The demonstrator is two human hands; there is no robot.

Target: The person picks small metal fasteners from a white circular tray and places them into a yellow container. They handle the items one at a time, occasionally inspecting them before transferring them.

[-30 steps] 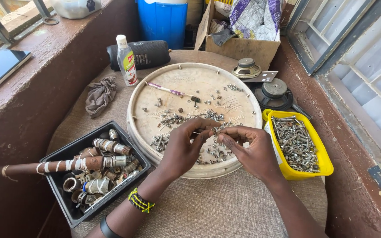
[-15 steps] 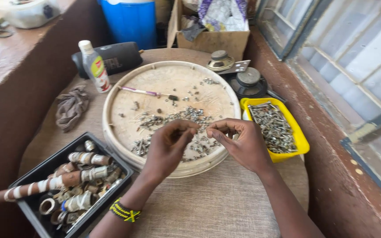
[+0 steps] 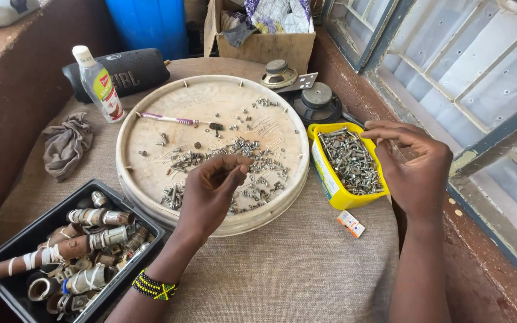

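My left hand (image 3: 210,194) hovers over a round cream tray (image 3: 151,113) scattered with several small screws and nuts (image 3: 252,173). Its fingertips are drawn together, and I cannot see whether a small part sits between them. My right hand (image 3: 417,164) is off to the right, above the right edge of a yellow tub (image 3: 330,182) full of bolts (image 3: 348,158). Its fingers are curled and pinched, and anything they hold is hidden. A purple-handled screwdriver (image 3: 172,119) lies on the far part of the tray.
A black bin (image 3: 7,281) of taped metal fittings stands at the front left. A grey rag (image 3: 64,146), a small bottle (image 3: 100,87) and a black speaker (image 3: 133,70) lie at the left back. Behind are a cardboard box (image 3: 267,42), speaker parts (image 3: 315,101) and a window frame (image 3: 480,119).
My hands were together over the tray's screws. The right hand has since moved right, over the yellow tub, while the left stays above the tray. The view has shifted right.
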